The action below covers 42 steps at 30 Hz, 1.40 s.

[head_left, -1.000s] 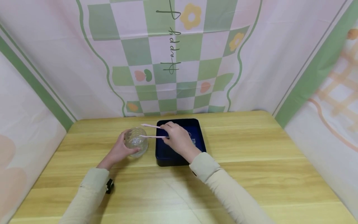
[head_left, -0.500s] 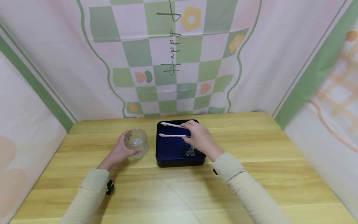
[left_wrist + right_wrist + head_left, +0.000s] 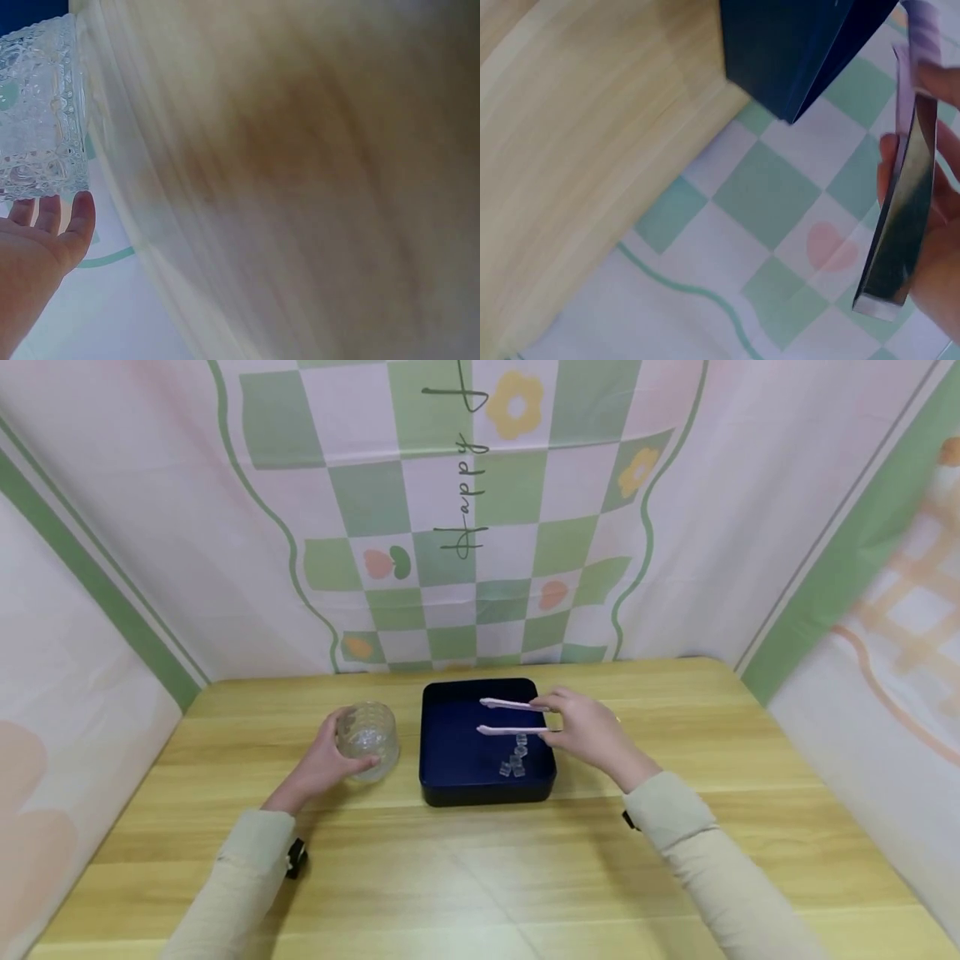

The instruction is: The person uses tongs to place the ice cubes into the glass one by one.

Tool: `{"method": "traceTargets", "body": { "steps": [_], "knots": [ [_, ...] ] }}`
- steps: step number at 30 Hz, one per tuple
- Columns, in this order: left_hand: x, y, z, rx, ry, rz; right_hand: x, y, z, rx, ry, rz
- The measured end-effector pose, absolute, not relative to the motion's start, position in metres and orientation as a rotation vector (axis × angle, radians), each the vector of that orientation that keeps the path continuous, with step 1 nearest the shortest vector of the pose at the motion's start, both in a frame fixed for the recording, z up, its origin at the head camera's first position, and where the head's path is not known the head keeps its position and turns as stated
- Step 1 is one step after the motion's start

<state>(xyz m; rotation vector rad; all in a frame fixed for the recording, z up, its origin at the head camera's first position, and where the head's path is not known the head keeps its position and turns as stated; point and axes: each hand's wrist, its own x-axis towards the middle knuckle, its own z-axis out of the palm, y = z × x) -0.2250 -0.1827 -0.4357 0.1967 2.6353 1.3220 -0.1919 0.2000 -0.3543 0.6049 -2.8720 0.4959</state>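
Observation:
My left hand holds a clear, patterned glass upright on the table, thumb on the near side and fingers round the far left side. In the left wrist view, fingertips touch the cut surface of the glass. In my right hand is a pair of tongs with pale pink tips, pinched between thumb and fingers. Its two arms stand apart over the right part of a dark blue tray, nothing between them. Several small clear cubes lie in that tray, below the tongs.
The wooden table ends at a hanging checkered cloth behind the tray, with more cloth at both sides. The tray's raised wall stands a short way right of the glass.
My right hand has moved right with the tongs, from beside the glass back to the tray's right side, uncovering the cubes. The left hand and glass have stayed in place.

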Motion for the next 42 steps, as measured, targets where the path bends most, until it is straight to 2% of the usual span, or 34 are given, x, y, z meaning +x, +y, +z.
{"method": "traceTargets", "body": {
  "steps": [17, 42],
  "knots": [
    [-0.225, -0.182, -0.434, 0.192, 2.645, 1.305, -0.193, 0.208, -0.346, 0.745, -3.188, 0.239],
    [-0.224, -0.179, -0.432, 0.198, 2.639, 1.326, -0.192, 0.200, -0.354, 0.822, -3.120, 0.186]
  ]
}}
